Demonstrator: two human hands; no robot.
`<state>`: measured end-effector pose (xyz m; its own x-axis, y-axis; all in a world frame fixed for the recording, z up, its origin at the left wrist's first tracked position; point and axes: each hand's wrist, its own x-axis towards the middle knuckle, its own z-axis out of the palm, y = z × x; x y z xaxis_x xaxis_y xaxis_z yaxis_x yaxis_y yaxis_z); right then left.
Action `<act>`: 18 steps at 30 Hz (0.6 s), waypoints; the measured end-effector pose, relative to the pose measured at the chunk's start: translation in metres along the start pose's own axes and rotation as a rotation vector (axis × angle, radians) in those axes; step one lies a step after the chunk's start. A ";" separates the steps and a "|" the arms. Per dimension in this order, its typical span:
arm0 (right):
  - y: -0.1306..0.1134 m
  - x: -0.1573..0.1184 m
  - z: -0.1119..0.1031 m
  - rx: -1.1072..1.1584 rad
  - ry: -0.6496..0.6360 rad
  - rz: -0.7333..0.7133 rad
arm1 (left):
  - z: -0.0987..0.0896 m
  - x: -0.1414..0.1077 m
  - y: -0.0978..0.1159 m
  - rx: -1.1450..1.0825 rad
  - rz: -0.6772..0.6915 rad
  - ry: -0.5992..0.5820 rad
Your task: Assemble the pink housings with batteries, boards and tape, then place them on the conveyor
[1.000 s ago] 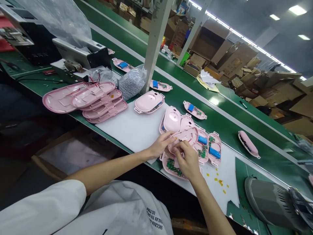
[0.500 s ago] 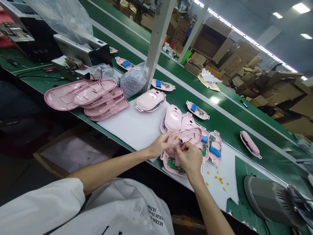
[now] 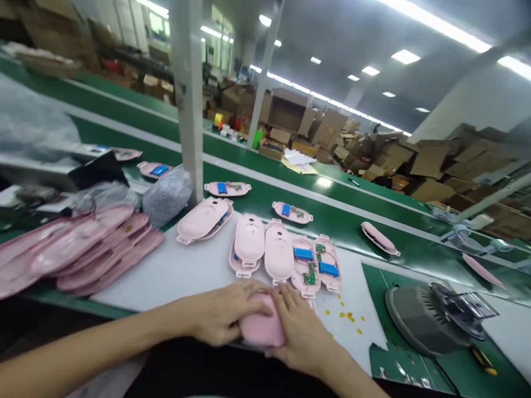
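A pink case (image 3: pixel 262 325), its smooth outer side up, is between my hands at the bench's near edge. My left hand (image 3: pixel 228 310) wraps its left side, fingers over the top. My right hand (image 3: pixel 296 331) presses along its right side. The case and fingers are slightly blurred. Just beyond stand a closed-looking pink case (image 3: pixel 249 239), another pink shell (image 3: pixel 279 254), and two open shells, one (image 3: pixel 306 265) and another (image 3: pixel 328 264), holding blue batteries and green boards.
Stacked pink shells (image 3: pixel 103 249) lie left, near a bag of small parts (image 3: pixel 167 196). A metal post (image 3: pixel 186 105) rises behind. Yellow bits (image 3: pixel 350 317) lie on the white sheet (image 3: pixel 166 271). A grey machine (image 3: pixel 415 315) stands right. More cases sit on the green belt.
The view has tilted up and levelled. The shell held inside up with wires showing is no longer seen that way; both hands now clasp a pink case outer side up, closer to the near edge.
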<state>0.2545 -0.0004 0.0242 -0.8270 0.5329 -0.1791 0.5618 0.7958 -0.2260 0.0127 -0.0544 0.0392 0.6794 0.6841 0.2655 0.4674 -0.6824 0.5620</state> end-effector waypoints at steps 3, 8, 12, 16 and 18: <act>0.005 0.016 0.027 0.058 0.062 0.026 | -0.045 0.033 -0.008 0.089 -0.018 -0.098; 0.037 0.007 0.021 -0.054 0.348 0.106 | -0.101 0.181 -0.104 0.330 -0.365 0.002; 0.127 0.010 -0.058 -0.059 0.580 0.452 | -0.105 0.288 -0.194 0.392 -0.516 0.002; 0.226 0.066 -0.135 -0.094 0.498 0.823 | -0.104 0.321 -0.231 0.357 -0.553 -0.046; 0.257 0.099 -0.150 -0.064 0.385 0.810 | -0.118 0.317 -0.228 0.350 -0.535 -0.014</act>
<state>0.3131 0.2998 0.0919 -0.1345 0.9880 0.0759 0.9832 0.1426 -0.1141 0.0546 0.3490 0.0875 0.3071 0.9516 0.0080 0.8995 -0.2930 0.3240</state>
